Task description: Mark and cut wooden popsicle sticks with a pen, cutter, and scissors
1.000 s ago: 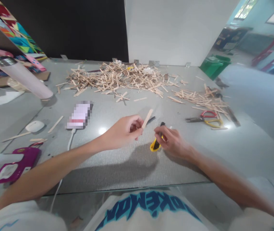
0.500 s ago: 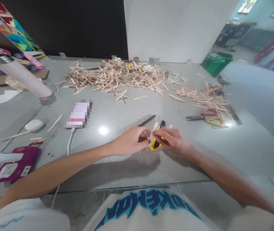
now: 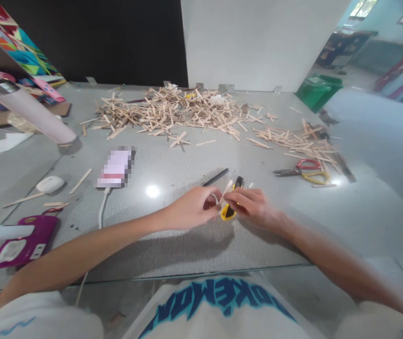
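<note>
Between my two hands a short wooden craft stick (image 3: 227, 187) is held up at a slant. My left hand (image 3: 197, 207) has its thumb and fingers curled in a pinch at the stick's lower end. From the other side, the fingertips of my right hand (image 3: 249, 205) pinch close against the same stick. Just behind and below them lies a yellow and black utility knife (image 3: 228, 212), partly covered by my right fingers. A dark pen-like rod (image 3: 216, 177) rests on the table beyond my left hand.
Heaped craft sticks (image 3: 173, 110) lie along the back, with more sticks (image 3: 298, 141) to the right. Red and yellow handled scissors (image 3: 303, 173) are at right. A cabled phone (image 3: 116, 167), a white case (image 3: 50, 183), a purple power bank (image 3: 24, 240) and a pink bottle (image 3: 33, 110) stand left.
The craft stick between my fingers has turned slightly and now looks narrower. Both hands stay in nearly the same place.
</note>
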Tool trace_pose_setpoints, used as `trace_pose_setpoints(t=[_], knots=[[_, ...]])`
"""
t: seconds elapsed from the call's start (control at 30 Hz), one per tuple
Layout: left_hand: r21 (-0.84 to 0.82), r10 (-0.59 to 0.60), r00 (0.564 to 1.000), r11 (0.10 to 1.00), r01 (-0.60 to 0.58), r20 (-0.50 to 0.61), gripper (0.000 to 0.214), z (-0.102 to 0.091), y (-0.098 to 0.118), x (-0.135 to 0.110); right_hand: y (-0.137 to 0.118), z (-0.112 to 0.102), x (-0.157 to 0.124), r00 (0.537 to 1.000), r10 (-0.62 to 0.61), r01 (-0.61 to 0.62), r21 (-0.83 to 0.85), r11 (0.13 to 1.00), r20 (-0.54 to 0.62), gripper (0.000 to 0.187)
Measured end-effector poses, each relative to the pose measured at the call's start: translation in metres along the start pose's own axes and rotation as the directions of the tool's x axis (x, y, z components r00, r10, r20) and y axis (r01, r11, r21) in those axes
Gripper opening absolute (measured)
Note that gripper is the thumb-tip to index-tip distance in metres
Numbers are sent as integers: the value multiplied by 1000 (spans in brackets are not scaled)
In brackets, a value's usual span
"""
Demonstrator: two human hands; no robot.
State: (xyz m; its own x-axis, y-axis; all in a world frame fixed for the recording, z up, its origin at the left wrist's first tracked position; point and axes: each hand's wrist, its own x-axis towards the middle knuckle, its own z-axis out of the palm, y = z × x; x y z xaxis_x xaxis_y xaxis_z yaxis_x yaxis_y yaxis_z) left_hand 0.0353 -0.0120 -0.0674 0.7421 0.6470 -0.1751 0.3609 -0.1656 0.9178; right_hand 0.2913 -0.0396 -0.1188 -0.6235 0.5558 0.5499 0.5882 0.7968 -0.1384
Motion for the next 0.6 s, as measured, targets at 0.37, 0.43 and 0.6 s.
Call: trace_pose_setpoints(t=[0.37, 0.43, 0.6], knots=[[9, 63, 998, 998, -63, -6, 10, 1, -2, 1, 2, 1, -6, 1000, -15, 15, 36, 999, 6, 23], [-7, 78, 997, 997, -78, -14, 11, 1, -3, 0, 1, -2, -7, 1000, -4, 3, 46, 999, 24, 26], [83, 96, 995, 992, -93, -24, 10, -2, -1, 1, -4, -10, -5, 1000, -5, 5, 11, 1000, 5, 29]])
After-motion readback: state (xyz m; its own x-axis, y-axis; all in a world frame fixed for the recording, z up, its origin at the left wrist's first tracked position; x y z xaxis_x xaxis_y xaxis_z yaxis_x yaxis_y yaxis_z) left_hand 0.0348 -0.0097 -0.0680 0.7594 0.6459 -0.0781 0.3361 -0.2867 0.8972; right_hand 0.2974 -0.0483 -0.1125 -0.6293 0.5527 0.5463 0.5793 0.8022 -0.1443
